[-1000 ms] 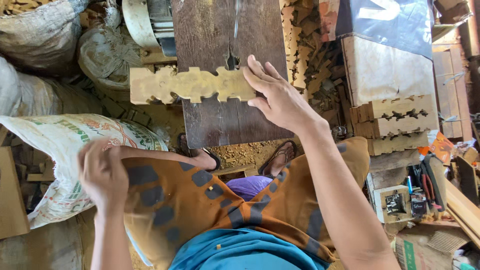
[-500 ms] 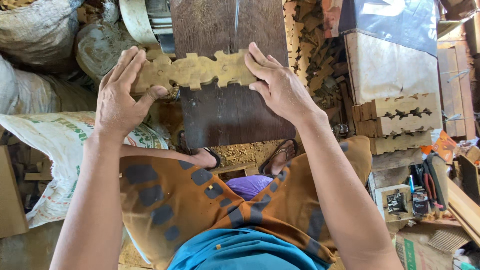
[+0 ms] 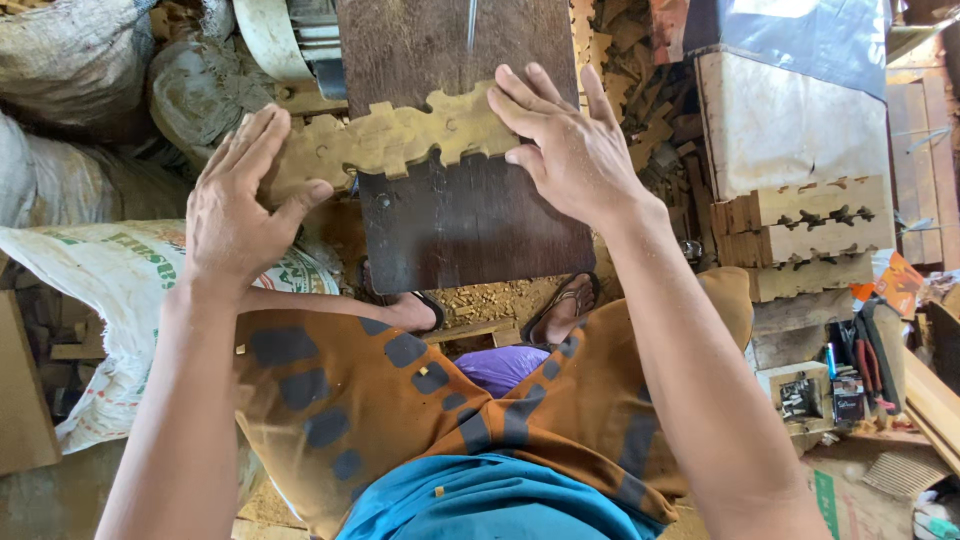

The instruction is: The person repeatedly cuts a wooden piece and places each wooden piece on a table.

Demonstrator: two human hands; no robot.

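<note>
While both palms lie flat, left hand [image 3: 235, 205] and right hand [image 3: 560, 150] press the carved wooden strip [image 3: 400, 140], grip unclosed.

Head camera looks steeply down, close over the dark saw table [image 3: 470, 220].

A woodworking shop; stacked carved wood pieces [image 3: 800, 235], sawdust [image 3: 490, 297].
</note>
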